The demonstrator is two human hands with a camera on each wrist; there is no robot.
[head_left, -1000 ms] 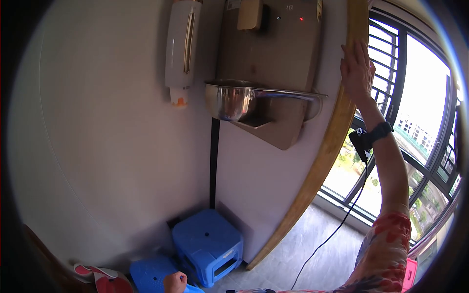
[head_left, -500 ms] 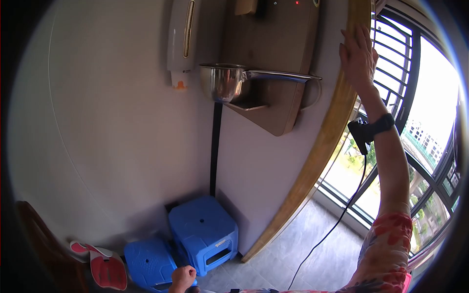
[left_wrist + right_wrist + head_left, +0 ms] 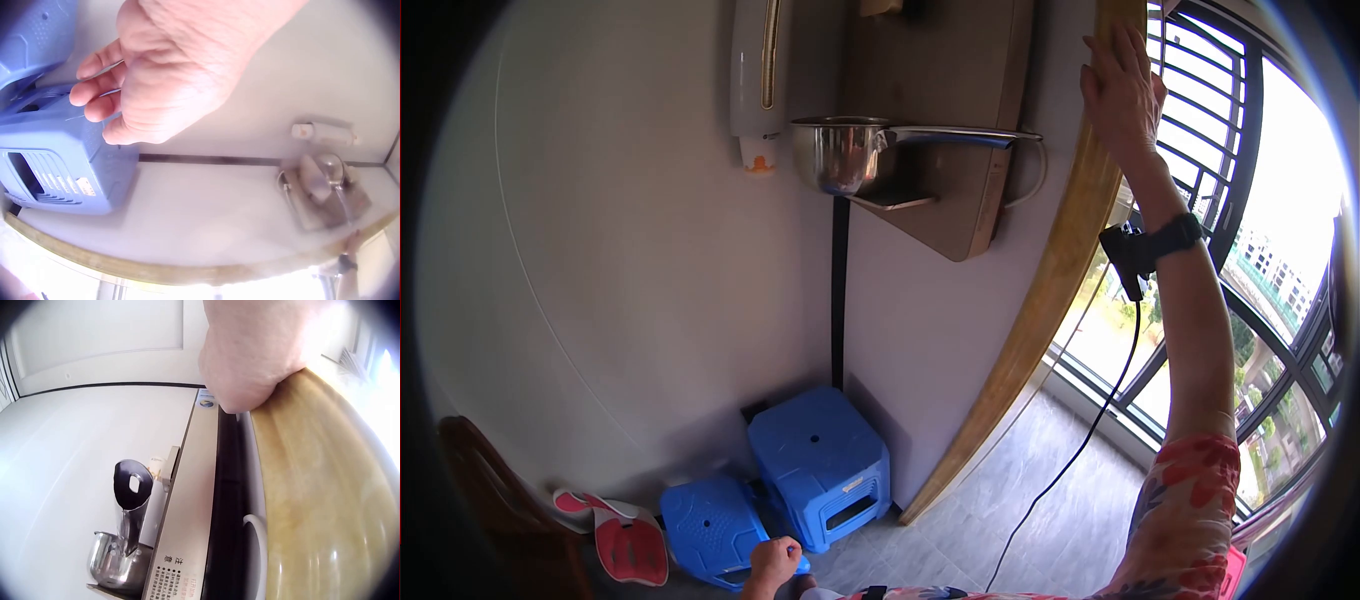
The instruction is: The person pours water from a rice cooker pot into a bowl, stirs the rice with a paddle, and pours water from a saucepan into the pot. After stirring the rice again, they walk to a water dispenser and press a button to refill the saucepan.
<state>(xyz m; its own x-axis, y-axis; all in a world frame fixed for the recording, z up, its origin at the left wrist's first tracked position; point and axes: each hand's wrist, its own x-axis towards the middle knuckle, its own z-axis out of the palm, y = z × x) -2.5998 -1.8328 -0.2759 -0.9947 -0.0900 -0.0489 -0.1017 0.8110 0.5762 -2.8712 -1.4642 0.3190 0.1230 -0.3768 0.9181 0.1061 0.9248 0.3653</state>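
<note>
My right hand (image 3: pixel 1125 95) rests with extended fingers on the wooden trim (image 3: pixel 1055 270) at the wall's edge, high in the head view. In the right wrist view the heel of that hand (image 3: pixel 253 353) lies against the same trim. My left hand (image 3: pixel 181 75) hangs low with loosely curled fingers and holds nothing; in the head view it overlaps the smaller blue stool (image 3: pixel 712 525). Left of the trim, a steel saucepan (image 3: pixel 832 160) sits on the small ledge of a wall-mounted water dispenser (image 3: pixel 950 200), its long handle pointing right.
A taller blue stool (image 3: pixel 820 450) stands in the corner. Left of the stools are a red-and-white item (image 3: pixel 630 545) and brown wooden furniture (image 3: pixel 495 490). A white cup holder (image 3: pixel 752 80) hangs on the wall. A black cable (image 3: pixel 1065 465) runs down from the right wrist camera (image 3: pixel 1127 255).
The head view has tilted down, so the dispenser and saucepan sit higher in it. My left hand shows more fully by the stools. My right hand stays on the trim.
</note>
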